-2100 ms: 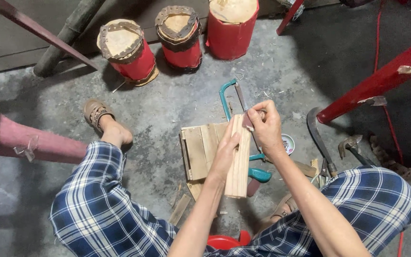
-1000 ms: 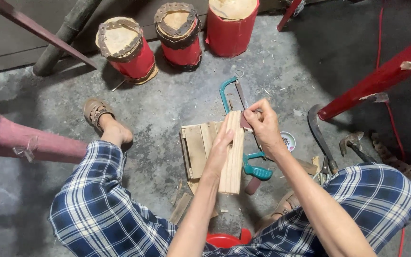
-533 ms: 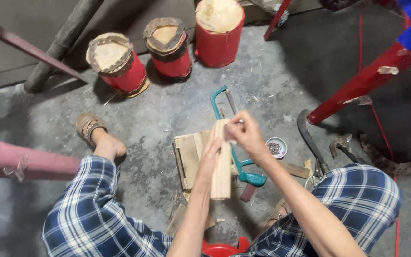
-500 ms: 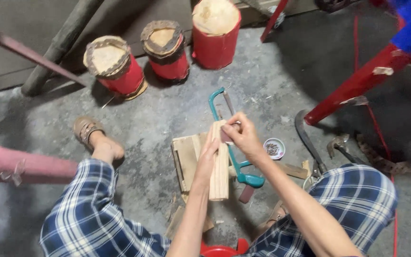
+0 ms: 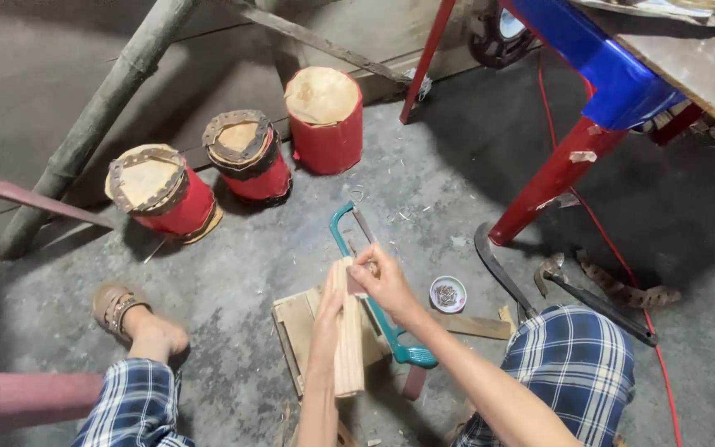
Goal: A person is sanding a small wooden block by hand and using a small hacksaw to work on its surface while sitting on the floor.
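Fingers of the left hand (image 5: 328, 310) wrap the slat (image 5: 347, 331); the right hand (image 5: 382, 277) pinches its top, beside the saw (image 5: 374, 290).

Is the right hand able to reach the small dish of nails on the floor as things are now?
Probably yes. The small dish sits on bare floor just to the right of the right hand, with nothing between them, though that hand is pinching something small at the wooden strip.
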